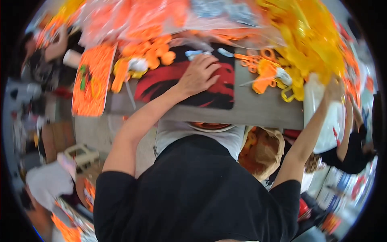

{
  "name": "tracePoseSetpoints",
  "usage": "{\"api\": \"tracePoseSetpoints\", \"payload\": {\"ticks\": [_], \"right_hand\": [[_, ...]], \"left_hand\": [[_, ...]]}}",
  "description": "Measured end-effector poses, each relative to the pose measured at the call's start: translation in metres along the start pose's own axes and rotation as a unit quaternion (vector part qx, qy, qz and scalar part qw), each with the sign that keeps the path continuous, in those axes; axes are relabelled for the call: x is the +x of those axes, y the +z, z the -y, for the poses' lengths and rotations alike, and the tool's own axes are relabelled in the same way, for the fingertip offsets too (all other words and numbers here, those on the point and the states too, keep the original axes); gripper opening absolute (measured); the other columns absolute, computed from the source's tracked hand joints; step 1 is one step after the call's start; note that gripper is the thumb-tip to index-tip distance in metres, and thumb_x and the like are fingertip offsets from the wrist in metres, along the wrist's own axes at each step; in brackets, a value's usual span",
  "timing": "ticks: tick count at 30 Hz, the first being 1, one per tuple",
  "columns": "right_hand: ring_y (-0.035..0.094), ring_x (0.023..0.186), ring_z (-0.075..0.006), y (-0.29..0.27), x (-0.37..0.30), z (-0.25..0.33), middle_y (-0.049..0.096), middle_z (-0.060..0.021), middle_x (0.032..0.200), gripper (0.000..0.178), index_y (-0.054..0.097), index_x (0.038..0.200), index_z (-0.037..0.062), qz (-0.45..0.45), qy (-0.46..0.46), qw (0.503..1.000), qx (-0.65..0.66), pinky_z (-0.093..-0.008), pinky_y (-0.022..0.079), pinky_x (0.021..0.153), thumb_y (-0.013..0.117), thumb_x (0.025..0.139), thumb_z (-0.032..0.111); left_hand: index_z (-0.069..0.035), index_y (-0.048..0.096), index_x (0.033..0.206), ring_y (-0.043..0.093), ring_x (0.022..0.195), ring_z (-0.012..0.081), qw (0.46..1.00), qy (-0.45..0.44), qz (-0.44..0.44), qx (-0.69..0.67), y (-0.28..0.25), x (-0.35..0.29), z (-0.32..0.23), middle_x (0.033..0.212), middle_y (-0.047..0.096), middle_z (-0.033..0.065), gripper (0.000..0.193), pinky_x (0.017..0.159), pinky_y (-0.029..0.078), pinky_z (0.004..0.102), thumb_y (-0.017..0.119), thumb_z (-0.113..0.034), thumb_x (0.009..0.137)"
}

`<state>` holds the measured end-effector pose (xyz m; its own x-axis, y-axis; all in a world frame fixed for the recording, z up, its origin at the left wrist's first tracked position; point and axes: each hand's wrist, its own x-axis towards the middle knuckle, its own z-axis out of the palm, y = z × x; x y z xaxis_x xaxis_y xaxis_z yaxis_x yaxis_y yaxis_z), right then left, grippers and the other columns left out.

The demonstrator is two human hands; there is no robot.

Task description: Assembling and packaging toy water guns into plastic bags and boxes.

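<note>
From the head camera we see our left hand (198, 76) lying flat, palm down, on a black and red mat (183, 86) that covers the middle of the grey bench (262, 109); its fingers (209, 62) are spread loosely and pinch nothing. Just beyond the fingertips lie small pale blue plastic parts (195, 53). Our right hand (334, 90) reaches out to the far right, against a white plastic bag (322, 117) at the bench edge, under a heap of yellow plastic pieces (310, 36); motion blur keeps us from telling how its fingers stand. An orange plastic toy gun (268, 78) lies between the hands.
</note>
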<state>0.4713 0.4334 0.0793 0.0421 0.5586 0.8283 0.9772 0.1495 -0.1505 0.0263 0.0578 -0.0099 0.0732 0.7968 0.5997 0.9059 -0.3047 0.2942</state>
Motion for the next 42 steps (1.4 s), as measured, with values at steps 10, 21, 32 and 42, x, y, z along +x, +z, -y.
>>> {"api": "tracePoseSetpoints", "payload": {"ticks": [10, 21, 32, 42], "right_hand": [[0.049, 0.078, -0.0058, -0.132, -0.173, 0.273, 0.055, 0.0028, 0.084, 0.019, 0.064, 0.101, 0.0003, 0.496, -0.133, 0.696, 0.502, -0.0225, 0.042, 0.071, 0.067, 0.099, 0.019], [0.050, 0.135, -0.0293, -0.188, -0.294, 0.372, 0.056, -0.0112, 0.144, 0.033, 0.063, 0.133, 0.0088, 0.315, -0.394, 0.749, 0.430, -0.0460, 0.032, 0.115, 0.054, 0.105, 0.023], [0.051, 0.130, -0.0300, -0.198, -0.295, 0.364, 0.058, -0.0105, 0.140, 0.034, 0.066, 0.129, 0.0093, 0.269, -0.342, 0.788, 0.436, -0.0447, 0.031, 0.113, 0.048, 0.107, 0.028], [0.054, 0.126, -0.0270, -0.192, -0.297, 0.361, 0.064, -0.0076, 0.132, 0.034, 0.072, 0.118, 0.0075, 0.276, -0.302, 0.798, 0.442, -0.0412, 0.035, 0.111, 0.048, 0.109, 0.030]], "left_hand": [[-0.011, 0.060, 0.125, 0.050, 0.123, 0.0358, 0.952, -0.108, -0.285, 0.011, -0.059, -0.074, -0.078, 0.131, 0.054, 0.0142, 0.045, 0.110, 0.034, 0.0557, 0.074, -0.019, 0.083], [-0.006, 0.065, 0.108, 0.057, 0.109, 0.0301, 0.883, -0.333, -0.311, 0.112, -0.093, -0.222, -0.091, 0.116, 0.059, 0.0114, 0.023, 0.101, 0.041, 0.0486, 0.064, 0.000, 0.085], [-0.008, 0.069, 0.112, 0.058, 0.114, 0.0372, 0.773, -0.583, -0.134, 0.211, -0.076, -0.456, 0.185, 0.113, 0.067, 0.0145, 0.032, 0.096, 0.050, 0.0463, 0.063, 0.000, 0.082], [-0.004, 0.061, 0.129, 0.064, 0.116, 0.0223, 0.761, -0.612, -0.126, -0.178, -0.128, -0.421, 0.114, 0.122, 0.068, 0.0105, 0.057, 0.099, 0.050, 0.0358, 0.081, -0.026, 0.081]]}}
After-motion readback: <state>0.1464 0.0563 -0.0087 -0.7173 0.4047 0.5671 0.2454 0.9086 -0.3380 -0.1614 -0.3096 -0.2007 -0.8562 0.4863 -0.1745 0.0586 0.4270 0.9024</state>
